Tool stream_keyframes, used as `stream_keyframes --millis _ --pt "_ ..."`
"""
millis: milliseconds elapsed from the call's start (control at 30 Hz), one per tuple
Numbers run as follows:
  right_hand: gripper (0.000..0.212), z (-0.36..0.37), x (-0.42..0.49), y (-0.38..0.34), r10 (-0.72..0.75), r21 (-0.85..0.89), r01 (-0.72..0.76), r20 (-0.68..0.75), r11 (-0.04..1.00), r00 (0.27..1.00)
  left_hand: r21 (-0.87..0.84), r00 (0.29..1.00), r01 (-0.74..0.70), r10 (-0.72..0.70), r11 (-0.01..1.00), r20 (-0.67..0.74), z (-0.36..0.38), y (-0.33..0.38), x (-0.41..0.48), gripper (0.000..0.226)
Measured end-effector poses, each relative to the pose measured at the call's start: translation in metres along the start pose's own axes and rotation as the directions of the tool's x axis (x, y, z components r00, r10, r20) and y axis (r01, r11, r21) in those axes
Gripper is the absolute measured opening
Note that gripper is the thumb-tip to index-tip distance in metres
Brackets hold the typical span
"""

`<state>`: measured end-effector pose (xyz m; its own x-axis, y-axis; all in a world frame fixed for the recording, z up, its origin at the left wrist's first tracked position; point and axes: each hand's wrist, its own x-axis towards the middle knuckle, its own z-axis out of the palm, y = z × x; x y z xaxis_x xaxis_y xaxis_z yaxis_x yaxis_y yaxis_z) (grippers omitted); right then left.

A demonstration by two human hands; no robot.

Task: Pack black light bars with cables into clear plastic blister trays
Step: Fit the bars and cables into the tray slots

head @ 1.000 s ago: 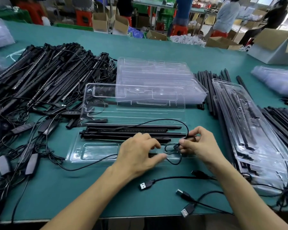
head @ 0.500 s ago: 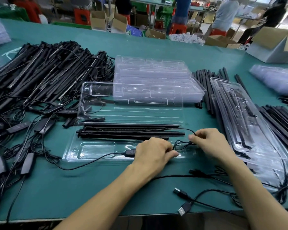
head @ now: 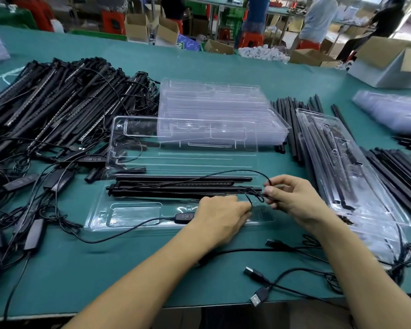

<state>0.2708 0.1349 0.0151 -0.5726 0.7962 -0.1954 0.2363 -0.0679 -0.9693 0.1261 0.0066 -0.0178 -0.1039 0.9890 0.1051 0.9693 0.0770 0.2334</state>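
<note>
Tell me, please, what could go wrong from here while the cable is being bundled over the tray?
1. The left hand and right hand pinch the thin cable, which arcs over the light bars; a tug might lift them from the blister tray.
2. The inline controller lies loose in the tray, its lead trailing over the rim; the lid could pinch it.
3. The USB plugs lie near the table edge and may snag or fall.

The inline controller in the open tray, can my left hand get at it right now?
Probably yes: the inline controller lies uncovered in the open tray, right beside the left hand, nothing over it. That hand seems to be pinching the cable, though.
</note>
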Motion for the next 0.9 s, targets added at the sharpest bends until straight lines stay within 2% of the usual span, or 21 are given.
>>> stream_keyframes --millis 100,167,267,367,533,633,767,833,900 --pt "0.017 0.003 0.000 0.006 -0.057 -0.339 0.095 0.120 0.936 0.991 -0.060 0.998 0.057 -0.059 0.997 -0.032 0.000 -0.003 0.002 0.032" --pt "0.019 0.001 0.002 0.005 -0.066 -0.477 0.152 0.193 0.866 0.979 -0.136 0.987 0.072 -0.090 0.988 -0.131 0.004 -0.005 -0.002 0.032" --pt "0.021 -0.003 0.004 0.001 -0.047 -0.550 0.219 0.310 0.806 0.950 -0.181 0.944 0.105 -0.156 0.978 -0.292 0.010 -0.004 -0.007 0.044" --pt "0.021 0.000 0.004 0.003 -0.045 -0.551 0.259 0.372 0.793 0.927 -0.252 0.942 0.150 -0.216 0.956 -0.256 0.011 -0.005 -0.006 0.049" --pt "0.016 0.005 0.002 0.010 -0.071 -0.460 0.215 0.311 0.862 0.948 -0.268 0.981 0.055 -0.102 0.962 -0.165 0.008 -0.010 -0.005 0.042" --pt "0.017 0.005 0.002 0.010 -0.072 -0.557 0.212 0.262 0.803 0.962 -0.266 0.985 0.045 -0.087 0.963 -0.149 0.007 -0.011 -0.005 0.037" --pt "0.016 0.005 0.002 0.005 -0.105 -0.670 0.209 0.192 0.712 0.976 -0.245 0.973 0.011 -0.067 0.969 -0.220 0.010 -0.008 -0.010 0.037" --pt "0.020 0.004 0.002 0.003 -0.133 -0.681 0.219 0.178 0.699 0.975 -0.320 0.973 -0.006 -0.068 0.947 -0.221 0.008 -0.008 -0.011 0.039" --pt "0.030 0.001 0.002 0.002 -0.178 -0.685 0.237 0.157 0.688 0.971 -0.487 0.974 -0.019 -0.094 0.873 -0.207 -0.001 -0.010 -0.011 0.040"
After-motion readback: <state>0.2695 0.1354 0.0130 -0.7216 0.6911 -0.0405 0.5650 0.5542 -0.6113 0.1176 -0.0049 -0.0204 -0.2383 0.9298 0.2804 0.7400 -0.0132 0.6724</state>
